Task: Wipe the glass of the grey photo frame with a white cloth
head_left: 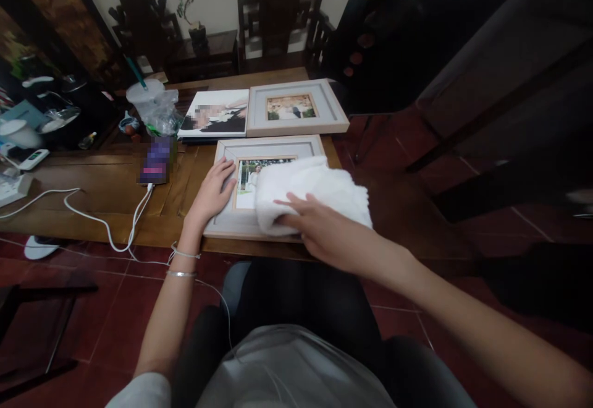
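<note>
A pale wooden picture frame [269, 146] lies flat on the near part of the brown wooden table [102, 191]. My left hand [214, 191] rests flat on the frame's left border, fingers spread. My right hand [319, 229] presses a white folded cloth [319, 188] onto the frame's glass, covering its right half. The photo under the glass shows only at the left.
A second pale frame [296, 108] and an unframed photo print [215, 114] lie farther back. A phone [157, 161] on a white cable [106, 222], a plastic cup in a bag [151, 102] and clutter stand at the left. Dark wooden chairs [278, 6] line the back.
</note>
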A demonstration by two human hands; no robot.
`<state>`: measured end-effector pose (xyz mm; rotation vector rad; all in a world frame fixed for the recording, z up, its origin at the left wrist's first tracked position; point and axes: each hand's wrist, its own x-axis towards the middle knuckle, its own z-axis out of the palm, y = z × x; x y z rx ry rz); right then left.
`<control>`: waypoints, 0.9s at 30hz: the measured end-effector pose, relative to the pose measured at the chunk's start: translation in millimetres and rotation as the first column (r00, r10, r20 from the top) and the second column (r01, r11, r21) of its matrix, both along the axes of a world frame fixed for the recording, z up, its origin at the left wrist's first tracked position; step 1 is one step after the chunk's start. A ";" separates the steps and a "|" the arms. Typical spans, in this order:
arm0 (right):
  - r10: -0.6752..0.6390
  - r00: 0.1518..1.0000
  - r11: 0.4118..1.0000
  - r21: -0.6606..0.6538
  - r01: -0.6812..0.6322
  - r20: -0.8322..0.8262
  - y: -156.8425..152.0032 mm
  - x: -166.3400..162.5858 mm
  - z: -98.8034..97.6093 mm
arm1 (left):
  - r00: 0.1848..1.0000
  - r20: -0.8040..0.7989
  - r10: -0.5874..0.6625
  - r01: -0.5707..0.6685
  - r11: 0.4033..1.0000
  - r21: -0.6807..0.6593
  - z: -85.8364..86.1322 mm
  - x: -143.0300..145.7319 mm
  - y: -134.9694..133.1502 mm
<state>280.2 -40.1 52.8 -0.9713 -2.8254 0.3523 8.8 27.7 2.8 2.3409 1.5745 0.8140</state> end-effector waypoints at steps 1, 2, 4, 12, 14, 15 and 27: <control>0.028 0.999 0.999 -0.024 -0.029 -0.031 -8.7 4.7 1.0 | 1.000 0.000 0.000 0.000 1.000 0.002 0.0 -0.1 0.3; 0.045 0.997 0.998 -0.045 -0.048 -0.059 -13.5 9.1 1.4 | 1.000 -0.001 -0.002 0.002 1.000 0.003 0.1 -0.1 0.6; 0.045 0.994 0.996 -0.070 -0.052 -0.105 -11.0 15.5 -0.3 | 1.000 -0.007 -0.011 0.011 1.000 0.002 0.9 -0.1 0.9; -0.203 0.967 0.969 0.109 0.221 -0.157 77.7 5.9 -23.3 | 0.995 -0.100 -0.021 0.021 1.000 -0.003 7.0 1.8 1.8; -0.247 0.955 0.952 0.142 0.271 -0.166 94.0 -0.7 -23.4 | 0.994 -0.109 -0.023 0.023 1.000 -0.002 6.3 1.6 3.1; -0.264 0.949 0.944 0.156 0.291 -0.171 99.1 -3.8 -22.6 | 0.994 -0.106 -0.022 0.022 1.000 0.000 5.6 1.4 3.8; 0.022 0.998 0.999 -0.041 -0.024 -0.058 2.2 1.3 -0.9 | 1.000 -0.020 -0.020 0.020 1.000 0.007 0.7 1.1 7.2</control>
